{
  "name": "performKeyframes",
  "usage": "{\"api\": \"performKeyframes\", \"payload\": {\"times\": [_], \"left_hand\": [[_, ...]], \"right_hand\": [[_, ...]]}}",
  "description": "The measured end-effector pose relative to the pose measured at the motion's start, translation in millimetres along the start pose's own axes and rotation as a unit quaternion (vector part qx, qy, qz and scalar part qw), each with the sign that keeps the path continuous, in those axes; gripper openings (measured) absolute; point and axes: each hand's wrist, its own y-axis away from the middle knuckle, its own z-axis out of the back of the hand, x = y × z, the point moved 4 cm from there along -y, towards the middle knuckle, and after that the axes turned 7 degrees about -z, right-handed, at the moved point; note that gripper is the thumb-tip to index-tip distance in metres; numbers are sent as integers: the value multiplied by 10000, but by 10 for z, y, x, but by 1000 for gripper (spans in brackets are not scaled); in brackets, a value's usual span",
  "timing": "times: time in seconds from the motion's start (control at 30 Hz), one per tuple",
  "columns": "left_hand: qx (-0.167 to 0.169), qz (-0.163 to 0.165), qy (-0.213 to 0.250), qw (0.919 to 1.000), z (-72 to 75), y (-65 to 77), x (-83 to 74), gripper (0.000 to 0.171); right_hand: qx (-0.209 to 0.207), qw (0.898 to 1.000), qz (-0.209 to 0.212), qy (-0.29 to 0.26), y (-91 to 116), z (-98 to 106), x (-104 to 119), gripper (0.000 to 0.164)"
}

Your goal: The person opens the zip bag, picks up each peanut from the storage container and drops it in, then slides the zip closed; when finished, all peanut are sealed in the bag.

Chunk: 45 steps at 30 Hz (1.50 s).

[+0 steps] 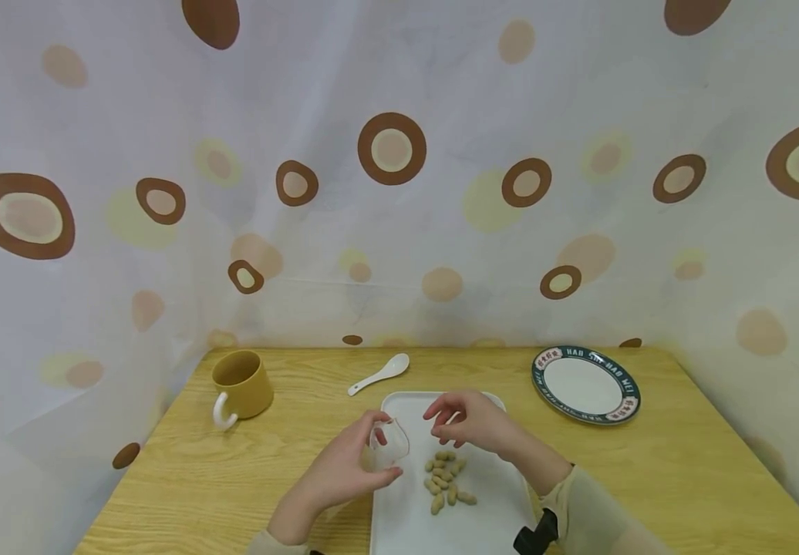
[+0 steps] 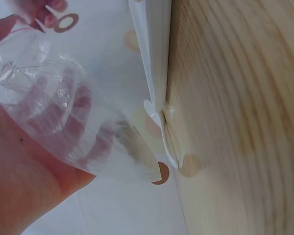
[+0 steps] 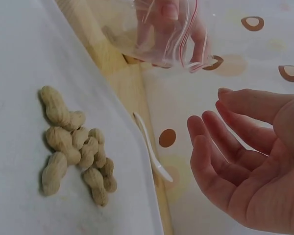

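A clear zip-lock bag [image 1: 391, 445] with a red line along its mouth is held by my left hand [image 1: 344, 466], fingers and thumb curved round it, over the tray's left edge. In the left wrist view a beige-brown patch shows in the low corner of the bag [image 2: 63, 105]; its kind is unclear. My right hand [image 1: 479, 425] hovers over the tray, right of the bag, fingers loosely bent and holding nothing. Below both hands, several unshelled peanuts [image 1: 439, 476] lie in a loose heap on the white tray [image 1: 483, 516].
Behind the tray lies a white spoon [image 1: 389, 366]. A mustard mug [image 1: 245, 389] with a white handle stands at the back left. At the back right is a plate [image 1: 585, 385] with a dark green lettered rim. A spotted curtain [image 1: 399, 231] hangs behind the wooden table [image 1: 184, 486].
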Motion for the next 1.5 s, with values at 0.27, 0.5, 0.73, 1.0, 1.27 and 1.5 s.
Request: {"api": "performKeyframes", "payload": {"times": [0.27,0.5,0.73,1.0,1.27,1.5], "left_hand": [[68,105,22,9999,-15,26,25,63],[76,56,4,10000,-20,16,27,62],[47,-65,-35,10000,3,0,37,65],[22,-2,-56,10000,14,9,33,65],[-4,-1,-19,10000,22,15,14,64],[-30,-23,-19,10000,18,22,39,64]], "right_hand": [[128,9990,-291,298,32,-17,-249,23],[32,9974,-313,645,15,-27,-401,22],[-99,9950,-559,821,-40,-11,-553,21],[-10,9930,-741,917,-72,-20,-622,22],[-29,9920,-750,1014,-89,-68,-635,21],[-22,9913,-760,1079,-89,-100,-643,19]]}}
